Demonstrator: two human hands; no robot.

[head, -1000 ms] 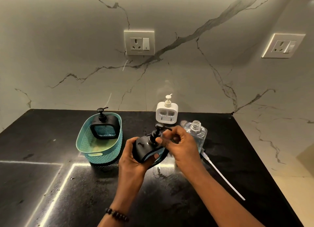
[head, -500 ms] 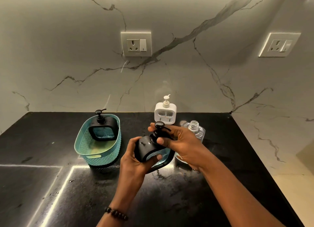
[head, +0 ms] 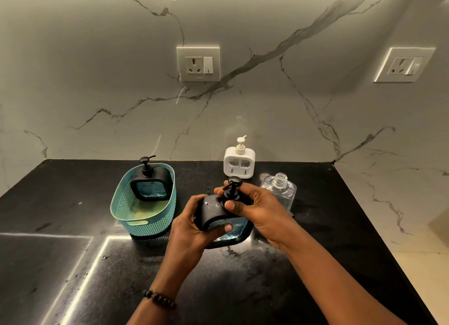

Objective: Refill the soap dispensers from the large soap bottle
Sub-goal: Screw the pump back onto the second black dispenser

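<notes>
My left hand (head: 192, 225) grips the body of a black soap dispenser (head: 213, 210) with a blue window, tilted above the black counter. My right hand (head: 255, 208) pinches the collar of its black pump head (head: 232, 188). Behind my right hand stands the large clear soap bottle (head: 280, 188), uncapped and partly hidden. A second black dispenser (head: 151, 182) leans inside the teal basket (head: 145, 220). A white dispenser (head: 239, 163) stands at the back by the wall.
The black counter (head: 73, 264) meets a marble wall behind and on the right, and its right edge drops off near the bottle. Two wall sockets (head: 198, 64) sit above. I wear a bead bracelet on the left wrist (head: 159, 298).
My right hand has shifted on the pump head, with the dispenser held a little lower and closer to me. The pump tube seen lying on the counter a second ago is out of sight.
</notes>
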